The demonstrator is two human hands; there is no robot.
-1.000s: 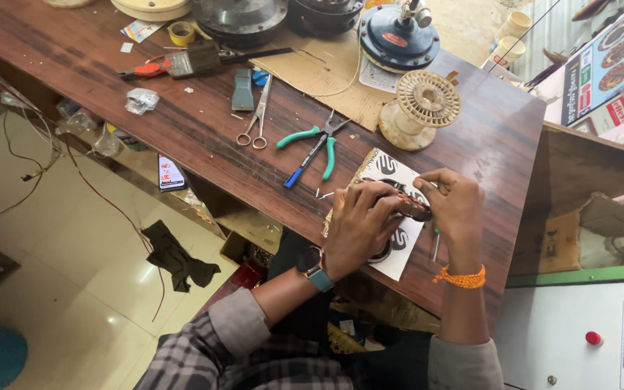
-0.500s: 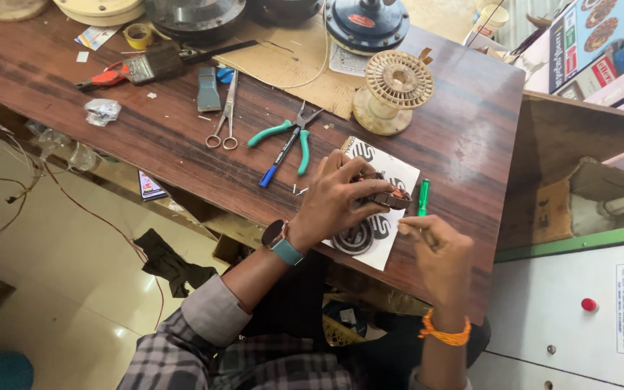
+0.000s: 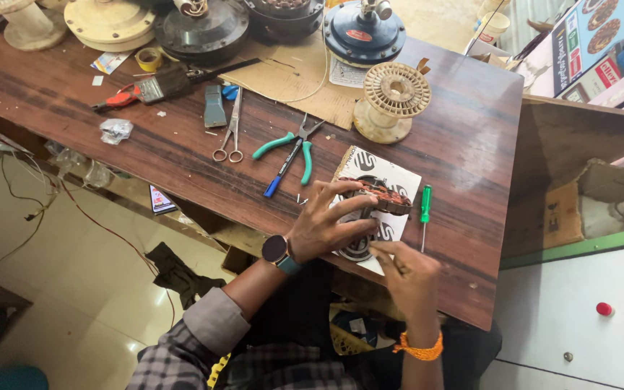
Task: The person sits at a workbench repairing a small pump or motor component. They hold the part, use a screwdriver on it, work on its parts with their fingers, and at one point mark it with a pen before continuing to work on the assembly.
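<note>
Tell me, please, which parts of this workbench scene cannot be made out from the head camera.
- Copper-wound part: its near side is hidden under the left hand, head view.
- Right hand: whether the fingertips pinch anything is too small to tell.
- Printed card: its middle is covered by the part and hands.
- Fan motors at the far side of the bench: cut off by the top edge.
</note>
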